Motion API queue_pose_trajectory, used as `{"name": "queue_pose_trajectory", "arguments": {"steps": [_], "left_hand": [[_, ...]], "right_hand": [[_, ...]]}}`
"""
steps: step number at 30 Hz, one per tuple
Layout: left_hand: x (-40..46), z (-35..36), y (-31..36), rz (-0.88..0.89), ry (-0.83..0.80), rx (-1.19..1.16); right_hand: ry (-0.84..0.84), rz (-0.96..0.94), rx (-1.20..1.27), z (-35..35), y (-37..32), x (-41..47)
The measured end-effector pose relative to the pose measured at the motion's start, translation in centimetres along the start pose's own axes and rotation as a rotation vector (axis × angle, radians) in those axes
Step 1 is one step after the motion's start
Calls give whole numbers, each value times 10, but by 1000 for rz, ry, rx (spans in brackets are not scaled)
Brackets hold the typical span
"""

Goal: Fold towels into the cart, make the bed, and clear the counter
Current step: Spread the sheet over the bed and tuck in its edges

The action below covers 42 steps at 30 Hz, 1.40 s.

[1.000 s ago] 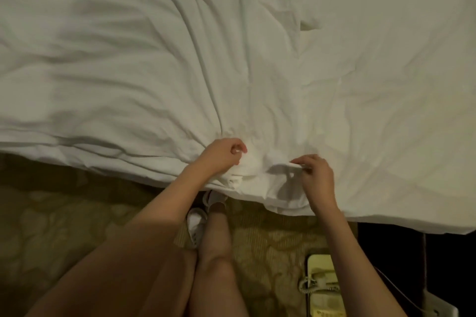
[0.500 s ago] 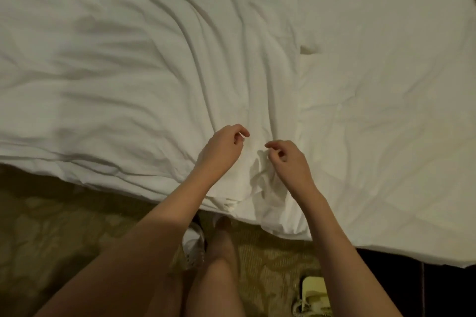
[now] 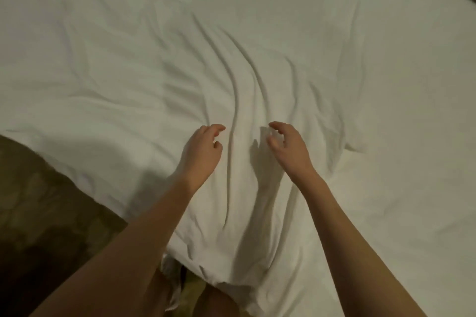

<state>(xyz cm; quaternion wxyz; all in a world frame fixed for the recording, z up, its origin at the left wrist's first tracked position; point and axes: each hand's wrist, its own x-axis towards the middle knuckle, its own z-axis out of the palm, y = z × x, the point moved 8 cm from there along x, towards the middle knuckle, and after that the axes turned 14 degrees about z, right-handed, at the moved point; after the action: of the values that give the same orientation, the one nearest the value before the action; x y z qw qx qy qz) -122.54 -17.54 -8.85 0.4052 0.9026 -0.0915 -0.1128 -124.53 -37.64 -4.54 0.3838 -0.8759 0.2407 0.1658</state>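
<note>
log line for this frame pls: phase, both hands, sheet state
phase: make bed | left hand: over sheet, fingers loosely curled, holding nothing | right hand: same | white sheet: wrinkled, ridges between hands

Patterned carpet [image 3: 51, 213] lower left (dim, brownish).

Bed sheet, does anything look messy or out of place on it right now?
Yes. The sheet is wrinkled: long creases run from mid-bed down between the left hand and right hand. No stains or tears show.

bed [image 3: 386, 213] covered by a wrinkled white sheet [image 3: 128, 72]; patterned carpet [image 3: 51, 213] beside it
</note>
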Motion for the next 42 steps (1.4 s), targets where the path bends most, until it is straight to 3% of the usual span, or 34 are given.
{"name": "queue_pose_trajectory", "arguments": {"steps": [6,12,17,20,23,26,31,35,39,42], "left_hand": [[-8,-72,-46,-195,301,143],[-31,-133,-102,-454,420,294],[-51,-161,-133,-630,535,393],[-68,-163,-160,-938,583,258],[-88,-155,-174,-1206,666,28],[-93,-143,-179,-1200,783,-208],[-104,-136,-181,-1241,816,-244],[-109,-122,-173,-1247,901,-417],[-110,-111,-166,-1234,809,-526],[-110,-111,-161,-1120,787,-657]], "right_hand": [[-137,-180,-192,36,-92,64],[-173,-344,-291,89,-192,118],[-161,-407,-411,110,-227,157],[-55,-388,-575,110,-237,186],[-44,-301,-544,104,-239,209],[-111,-183,-463,104,-233,226],[-177,33,-431,110,-214,247],[-216,7,-569,108,-211,247],[-252,-43,-535,97,-224,236],[-242,-43,-464,85,-232,223]]}}
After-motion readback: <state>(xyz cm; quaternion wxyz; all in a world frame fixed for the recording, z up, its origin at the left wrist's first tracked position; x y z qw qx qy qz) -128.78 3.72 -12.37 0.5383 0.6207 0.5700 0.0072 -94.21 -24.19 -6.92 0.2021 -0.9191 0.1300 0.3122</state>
